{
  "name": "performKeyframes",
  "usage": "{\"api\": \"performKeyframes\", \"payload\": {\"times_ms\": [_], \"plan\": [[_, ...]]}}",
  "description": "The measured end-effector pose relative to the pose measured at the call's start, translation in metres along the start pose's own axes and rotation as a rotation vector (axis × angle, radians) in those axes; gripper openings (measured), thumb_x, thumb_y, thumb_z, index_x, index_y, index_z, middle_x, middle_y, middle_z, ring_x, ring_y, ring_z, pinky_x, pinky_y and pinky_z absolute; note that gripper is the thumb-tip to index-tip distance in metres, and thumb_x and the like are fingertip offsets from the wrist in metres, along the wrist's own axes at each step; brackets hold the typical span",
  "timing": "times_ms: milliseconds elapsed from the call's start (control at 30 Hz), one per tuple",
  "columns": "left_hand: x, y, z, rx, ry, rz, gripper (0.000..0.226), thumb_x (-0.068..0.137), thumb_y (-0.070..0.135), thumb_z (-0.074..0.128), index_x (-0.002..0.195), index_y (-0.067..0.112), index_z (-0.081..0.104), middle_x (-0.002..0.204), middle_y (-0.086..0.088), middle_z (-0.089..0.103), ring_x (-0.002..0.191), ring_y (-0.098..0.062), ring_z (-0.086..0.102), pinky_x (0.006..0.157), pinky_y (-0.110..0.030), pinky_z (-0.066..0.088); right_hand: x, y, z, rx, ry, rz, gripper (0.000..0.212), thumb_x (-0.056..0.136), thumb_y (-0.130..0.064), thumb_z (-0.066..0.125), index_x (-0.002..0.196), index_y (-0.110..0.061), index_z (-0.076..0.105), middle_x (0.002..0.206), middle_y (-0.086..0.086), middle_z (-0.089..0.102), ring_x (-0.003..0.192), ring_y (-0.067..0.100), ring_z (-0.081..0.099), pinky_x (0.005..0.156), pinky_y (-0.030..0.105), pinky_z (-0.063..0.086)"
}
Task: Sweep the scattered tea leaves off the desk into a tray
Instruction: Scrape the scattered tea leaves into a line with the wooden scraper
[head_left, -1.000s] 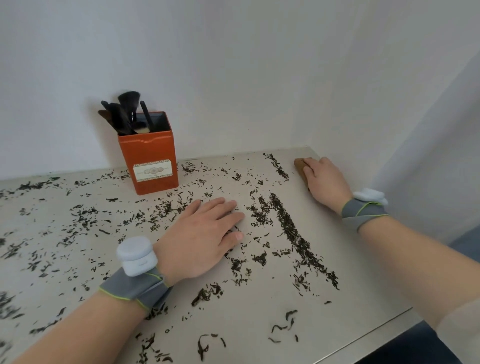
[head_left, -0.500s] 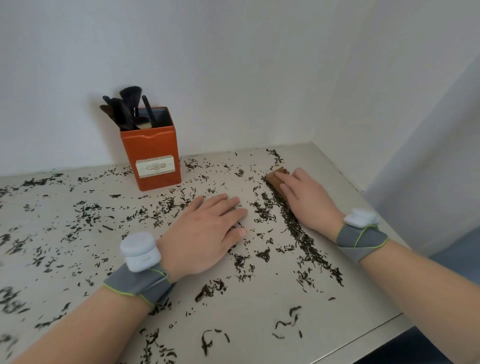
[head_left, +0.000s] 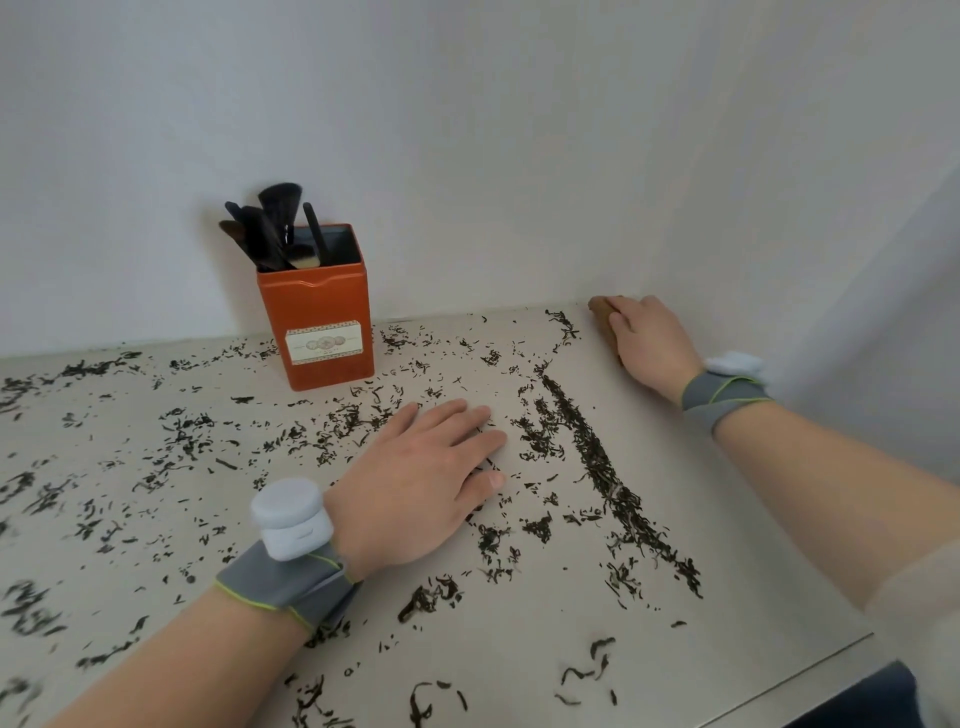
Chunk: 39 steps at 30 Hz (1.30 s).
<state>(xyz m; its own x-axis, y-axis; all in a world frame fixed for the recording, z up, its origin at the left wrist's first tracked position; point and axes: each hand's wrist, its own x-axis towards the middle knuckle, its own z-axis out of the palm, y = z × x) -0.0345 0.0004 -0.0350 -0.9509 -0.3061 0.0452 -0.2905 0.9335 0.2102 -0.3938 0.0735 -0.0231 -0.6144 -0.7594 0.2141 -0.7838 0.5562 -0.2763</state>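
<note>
Dark tea leaves (head_left: 182, 441) lie scattered over most of the pale desk (head_left: 727, 597). A denser line of leaves (head_left: 597, 462) runs diagonally from the back toward the front right. My right hand (head_left: 652, 340) rests at the desk's back right corner, next to the wall, pressed down on a small brown brush (head_left: 602, 309) whose end shows past my fingers. My left hand (head_left: 415, 483) lies flat, palm down, fingers together, on the desk's middle among the leaves, holding nothing. No tray is in view.
An orange tin (head_left: 317, 322) holding several dark brushes (head_left: 275, 223) stands at the back against the white wall. A second wall closes the right side. The desk's front edge (head_left: 779, 680) runs diagonally at lower right.
My right hand, which had dragged the brown brush left into the leaf line half a second ago, is back at the far right corner. The left hand has stayed put.
</note>
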Motion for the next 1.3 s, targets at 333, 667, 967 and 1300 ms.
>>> {"api": "performKeyframes", "payload": {"times_ms": [333,667,967,1300], "plan": [[-0.001,0.002,0.0,0.005,-0.006,-0.008,0.057,0.106,0.062,0.017,0.159,0.041,0.024,0.17,0.017,0.013,0.158,-0.008,0.001,0.129,-0.046,0.003,0.011,-0.044,0.035,-0.031,0.018,-0.104,0.043,0.108,-0.029,0.035,0.148,-0.02,0.048,0.115,0.016,0.05,0.096,0.039,0.058,0.079,0.036,0.04],[0.0,0.003,-0.002,0.009,-0.011,-0.004,0.057,0.106,0.06,0.018,0.159,0.04,0.025,0.171,0.015,0.013,0.158,-0.009,0.001,0.128,-0.048,0.004,-0.04,-0.074,0.03,0.05,-0.071,-0.357,0.043,0.108,-0.034,0.034,0.15,-0.029,0.044,0.102,-0.002,0.043,0.085,0.021,0.051,0.075,0.035,0.041],[-0.001,0.003,-0.003,0.002,-0.006,-0.005,0.057,0.106,0.06,0.019,0.159,0.039,0.026,0.171,0.015,0.014,0.158,-0.01,0.002,0.128,-0.048,0.003,-0.009,-0.033,0.004,0.076,0.054,-0.134,0.042,0.109,-0.028,0.035,0.148,-0.024,0.049,0.107,0.011,0.05,0.1,0.03,0.052,0.083,0.034,0.036],[-0.001,0.004,-0.005,-0.001,-0.018,-0.004,0.056,0.106,0.06,0.018,0.159,0.04,0.024,0.171,0.015,0.014,0.158,-0.009,0.0,0.128,-0.046,0.002,0.009,-0.066,0.033,-0.031,0.03,-0.071,0.04,0.108,-0.028,0.035,0.142,-0.015,0.052,0.12,0.019,0.051,0.1,0.042,0.059,0.085,0.042,0.046]]}}
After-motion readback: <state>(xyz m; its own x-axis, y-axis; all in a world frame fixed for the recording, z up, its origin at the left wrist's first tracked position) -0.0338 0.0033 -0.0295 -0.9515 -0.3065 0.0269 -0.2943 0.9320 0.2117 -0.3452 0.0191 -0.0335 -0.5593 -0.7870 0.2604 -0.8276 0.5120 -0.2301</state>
